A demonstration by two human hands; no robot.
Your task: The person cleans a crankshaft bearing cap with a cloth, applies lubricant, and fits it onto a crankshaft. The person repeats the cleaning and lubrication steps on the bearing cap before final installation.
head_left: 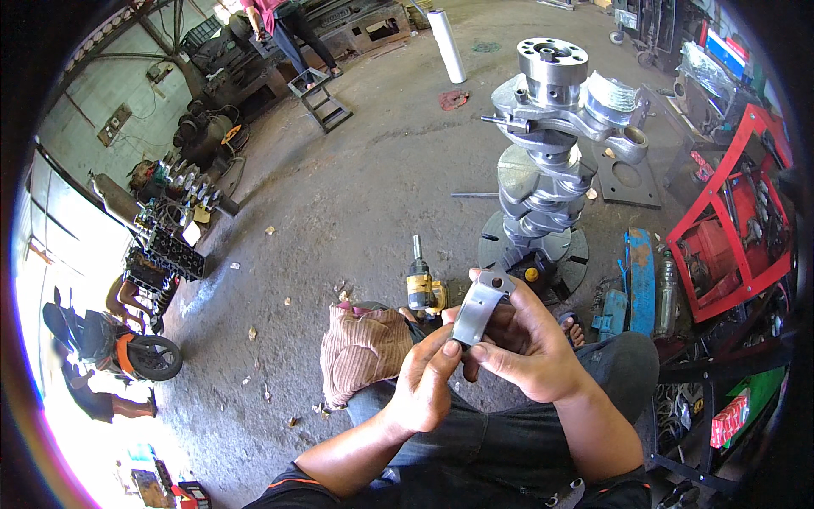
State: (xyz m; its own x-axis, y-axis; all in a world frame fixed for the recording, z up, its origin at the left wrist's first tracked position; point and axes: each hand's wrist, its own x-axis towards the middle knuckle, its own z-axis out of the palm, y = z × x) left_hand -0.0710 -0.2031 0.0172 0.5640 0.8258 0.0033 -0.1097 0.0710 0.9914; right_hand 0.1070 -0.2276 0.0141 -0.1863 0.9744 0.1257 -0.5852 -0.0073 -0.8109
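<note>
A curved metal bearing cap [477,310], a half-ring with a bolt hole at its upper end and a smooth inner face, is held up over my lap. My left hand [424,382] pinches its lower end between thumb and fingers. Around its right side my right hand [536,352] is closed, with a fingertip by the top end and the thumb near the bottom. Beyond my hands a large crankshaft [547,182] stands on end, with a connecting rod [585,125] lying across its upper part. A yellow and black power driver [424,288] stands on the floor nearby.
A brown striped cloth [363,352] lies by my left knee. To the right are a red tool rack [725,212], a blue metal piece [640,280] and a flat plate [632,185]. A motorcycle [114,339] and engine parts [170,246] line the left; another person [292,34] stands far off.
</note>
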